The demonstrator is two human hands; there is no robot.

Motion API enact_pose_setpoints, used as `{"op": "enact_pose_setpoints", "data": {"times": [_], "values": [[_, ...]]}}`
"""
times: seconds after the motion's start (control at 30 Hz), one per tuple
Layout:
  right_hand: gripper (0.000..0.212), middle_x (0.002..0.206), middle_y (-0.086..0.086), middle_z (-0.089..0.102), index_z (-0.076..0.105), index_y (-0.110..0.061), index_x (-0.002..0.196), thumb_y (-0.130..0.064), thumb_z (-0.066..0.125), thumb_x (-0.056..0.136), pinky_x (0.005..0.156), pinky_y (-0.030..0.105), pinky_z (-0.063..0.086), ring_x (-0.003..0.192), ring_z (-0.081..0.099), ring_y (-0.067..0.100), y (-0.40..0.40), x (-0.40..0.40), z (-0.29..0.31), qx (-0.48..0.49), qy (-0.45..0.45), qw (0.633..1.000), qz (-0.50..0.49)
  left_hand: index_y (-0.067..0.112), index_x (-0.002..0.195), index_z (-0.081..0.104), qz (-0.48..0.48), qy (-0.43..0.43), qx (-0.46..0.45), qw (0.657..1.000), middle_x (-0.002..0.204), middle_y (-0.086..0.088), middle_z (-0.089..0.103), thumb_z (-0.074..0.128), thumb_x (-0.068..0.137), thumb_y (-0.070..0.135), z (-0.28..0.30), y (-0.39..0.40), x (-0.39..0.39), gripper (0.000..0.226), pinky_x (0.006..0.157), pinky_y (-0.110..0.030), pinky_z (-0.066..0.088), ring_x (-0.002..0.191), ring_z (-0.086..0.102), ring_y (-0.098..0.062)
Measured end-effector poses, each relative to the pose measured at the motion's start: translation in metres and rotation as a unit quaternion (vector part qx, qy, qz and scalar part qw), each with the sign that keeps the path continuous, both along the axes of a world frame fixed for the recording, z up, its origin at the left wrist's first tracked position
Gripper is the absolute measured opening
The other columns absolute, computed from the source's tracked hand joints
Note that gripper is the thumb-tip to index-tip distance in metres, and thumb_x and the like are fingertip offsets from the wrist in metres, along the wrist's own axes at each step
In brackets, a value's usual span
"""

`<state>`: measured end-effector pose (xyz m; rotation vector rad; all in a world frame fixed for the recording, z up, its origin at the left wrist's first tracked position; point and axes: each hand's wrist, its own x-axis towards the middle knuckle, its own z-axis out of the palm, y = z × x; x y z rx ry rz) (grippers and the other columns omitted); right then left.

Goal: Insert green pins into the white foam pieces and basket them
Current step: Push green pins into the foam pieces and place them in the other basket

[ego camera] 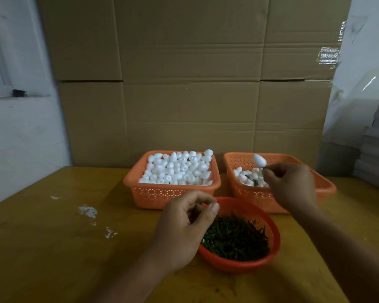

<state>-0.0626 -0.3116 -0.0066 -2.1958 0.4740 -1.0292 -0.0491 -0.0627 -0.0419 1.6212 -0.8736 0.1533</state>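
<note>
My right hand (292, 186) hovers over the right orange basket (324, 186) and pinches the stem of a white egg-shaped foam piece (259, 160), which stands up above my fingertips. Several finished foam pieces (247, 177) lie in that basket. My left hand (184, 228) hangs over the left rim of a round red basket (274, 248) full of green pins (236, 239); its thumb and forefinger are nearly touching, and I see nothing between them. The left orange basket (140, 193) is heaped with bare white foam pieces (177, 169).
The baskets stand on a yellow wooden table (53, 248) with white smears at the left. A wall of cardboard boxes (188, 84) rises behind the baskets. Grey stacked sheets (376, 154) sit at the far right.
</note>
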Motion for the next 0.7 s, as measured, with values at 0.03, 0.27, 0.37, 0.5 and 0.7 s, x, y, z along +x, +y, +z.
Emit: {"op": "enact_pose_setpoints", "data": {"times": [0.03,0.27,0.37,0.5,0.7], "values": [[0.013,0.068,0.003,0.071,0.078,-0.011,0.088,-0.015,0.067,0.092,0.051,0.036,0.052,0.053,0.063,0.018,-0.011,0.004,0.002,-0.018,0.020,0.999,-0.024,0.035,0.096,0.070,0.001,-0.004,0.006,1.000,0.073,0.008,0.064,0.058,0.085,0.055,-0.001,0.000,0.000,0.025,0.061,-0.017,0.046,0.067,0.058,-0.001],[0.031,0.063,0.007,0.062,0.065,-0.014,0.068,-0.030,0.059,0.094,0.052,0.025,0.039,0.056,0.058,0.023,-0.055,0.028,0.008,-0.093,0.182,0.965,-0.164,0.038,0.097,0.068,0.001,-0.010,0.020,1.000,0.072,0.009,0.062,0.057,0.086,0.055,-0.002,0.000,-0.001,0.023,0.056,-0.022,0.046,0.062,0.055,-0.003],[0.028,0.071,0.008,0.062,0.059,-0.012,0.072,-0.033,0.060,0.092,0.057,0.029,0.044,0.062,0.060,0.025,-0.061,0.038,0.008,-0.114,0.225,0.950,-0.186,0.037,0.098,0.068,0.009,-0.016,0.030,0.999,0.073,0.013,0.061,0.058,0.086,0.055,-0.003,0.000,-0.001,0.024,0.056,-0.027,0.047,0.062,0.055,-0.003],[0.023,0.070,0.006,0.059,0.052,-0.015,0.072,-0.030,0.062,0.088,0.056,0.030,0.044,0.061,0.059,0.023,-0.064,0.046,0.008,-0.136,0.256,0.934,-0.206,0.035,0.099,0.068,0.013,-0.023,0.041,0.999,0.072,0.014,0.060,0.057,0.085,0.056,-0.003,0.000,-0.002,0.028,0.056,-0.027,0.047,0.061,0.054,-0.003],[0.021,0.065,0.005,0.062,0.057,-0.015,0.071,-0.028,0.063,0.086,0.052,0.027,0.044,0.057,0.061,0.021,-0.067,0.049,0.010,-0.133,0.274,0.931,-0.202,0.035,0.099,0.067,0.016,-0.040,0.043,0.998,0.072,0.016,0.059,0.055,0.086,0.057,-0.002,0.001,-0.003,0.028,0.054,-0.036,0.048,0.060,0.055,-0.015]]}}
